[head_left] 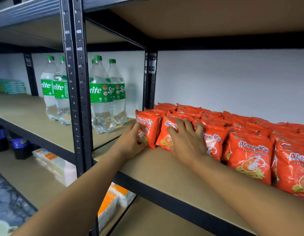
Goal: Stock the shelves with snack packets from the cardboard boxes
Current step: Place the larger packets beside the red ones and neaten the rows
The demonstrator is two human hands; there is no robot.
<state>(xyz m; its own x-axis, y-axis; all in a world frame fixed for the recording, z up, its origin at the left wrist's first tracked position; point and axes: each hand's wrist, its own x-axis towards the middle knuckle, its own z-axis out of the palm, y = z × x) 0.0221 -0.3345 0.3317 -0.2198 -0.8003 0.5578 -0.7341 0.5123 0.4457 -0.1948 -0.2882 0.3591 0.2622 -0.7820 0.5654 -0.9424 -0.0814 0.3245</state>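
The left hand point(132, 141) curls around the leftmost packet point(149, 124) at the left end of the shelf point(164, 169). The right hand point(187, 140), fingers spread flat, presses the second packet point(163, 140) beside it.

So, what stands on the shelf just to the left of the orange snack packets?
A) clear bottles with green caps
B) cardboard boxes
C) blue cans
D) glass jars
A: clear Sprite bottles with green caps stand left of the orange packets, past the black upright post.
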